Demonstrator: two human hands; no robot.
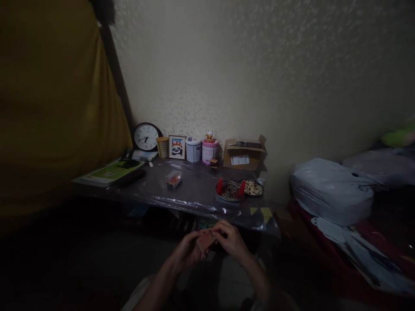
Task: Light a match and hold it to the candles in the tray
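Gripping box [205, 242] from below-left w/ L hand [187, 255]; pinching its upper-right end w/ R hand [232, 242], fingers curled. Held tilted btwn both hands, low, just in front of table [194, 192] edge. Further back on table: clock [146, 136], tins [193, 150], carton [244, 157], 2 dishes [229, 191].

Glossy clear plastic sheet [194, 190] covers the table – behind it, a matt cardboard box [244, 156] and rough-textured wall [259, 77].
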